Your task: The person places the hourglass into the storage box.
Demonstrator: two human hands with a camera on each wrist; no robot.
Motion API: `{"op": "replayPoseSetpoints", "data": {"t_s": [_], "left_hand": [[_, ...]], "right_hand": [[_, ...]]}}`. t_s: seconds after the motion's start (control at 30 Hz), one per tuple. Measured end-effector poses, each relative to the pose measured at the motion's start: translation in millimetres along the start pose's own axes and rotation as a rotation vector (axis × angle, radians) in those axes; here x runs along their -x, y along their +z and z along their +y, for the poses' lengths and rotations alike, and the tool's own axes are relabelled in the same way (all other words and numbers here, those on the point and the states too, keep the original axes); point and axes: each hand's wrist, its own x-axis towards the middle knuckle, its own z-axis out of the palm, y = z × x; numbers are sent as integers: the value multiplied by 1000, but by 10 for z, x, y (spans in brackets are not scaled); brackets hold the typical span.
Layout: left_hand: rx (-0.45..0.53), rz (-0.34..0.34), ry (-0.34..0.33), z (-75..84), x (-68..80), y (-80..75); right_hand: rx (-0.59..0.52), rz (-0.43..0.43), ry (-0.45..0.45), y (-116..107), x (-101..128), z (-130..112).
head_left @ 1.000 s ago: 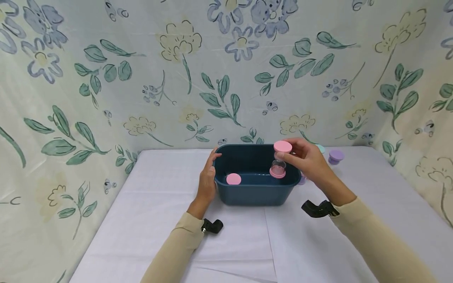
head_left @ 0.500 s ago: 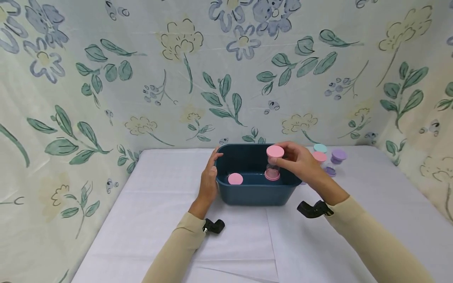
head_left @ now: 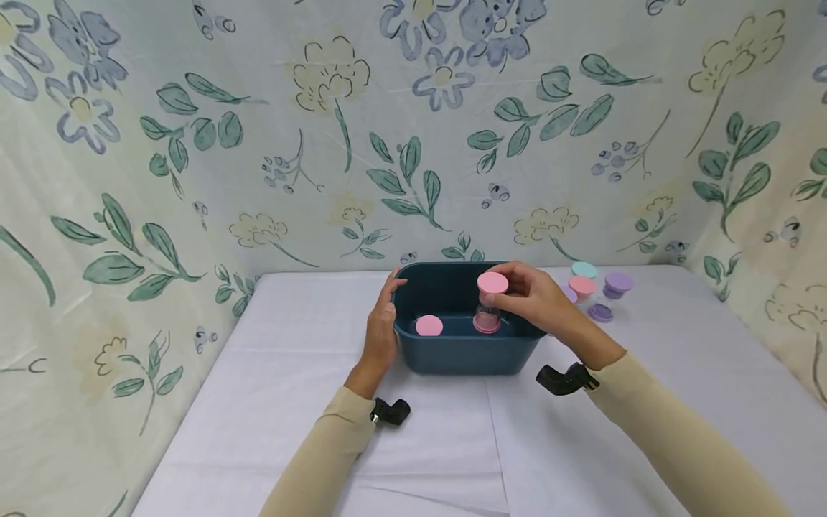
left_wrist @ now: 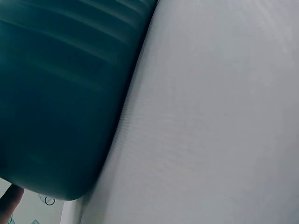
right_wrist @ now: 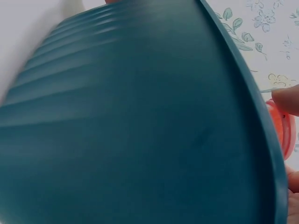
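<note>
A dark teal plastic tub point(head_left: 459, 355) stands on the white-covered table point(head_left: 310, 402). My right hand point(head_left: 526, 294) pinches a small clear jar with a pink lid and pink base point(head_left: 489, 303) and holds it upright inside the tub, toward its right side. Another pink-lidded jar point(head_left: 429, 326) lies in the tub at the left. My left hand point(head_left: 381, 327) rests against the tub's left wall with straight fingers. The left wrist view shows the tub's wall point(left_wrist: 56, 102) close up. In the right wrist view the tub point(right_wrist: 140, 121) fills the frame, with a pink lid point(right_wrist: 280, 128) at its rim.
Several small jars stand behind the tub's right end: a teal-lidded one point(head_left: 584, 270), a pink one point(head_left: 582, 287) and a purple one point(head_left: 618, 283), with a purple lid point(head_left: 600, 312) lying flat. Flowered cloth walls point(head_left: 194, 143) close in the table on three sides.
My right hand has moved the pink-lidded jar leftward and lower, into the tub. More of the jars behind the tub now show. The left hand has stayed on the tub's wall.
</note>
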Motion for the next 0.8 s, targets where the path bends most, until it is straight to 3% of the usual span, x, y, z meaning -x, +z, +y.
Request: {"op": "replayPoseSetpoints", "data": {"t_s": [0.8], "left_hand": [[9, -2, -26, -4, 2, 9]], "right_hand": [[107, -123, -81, 136, -186, 11]]}}
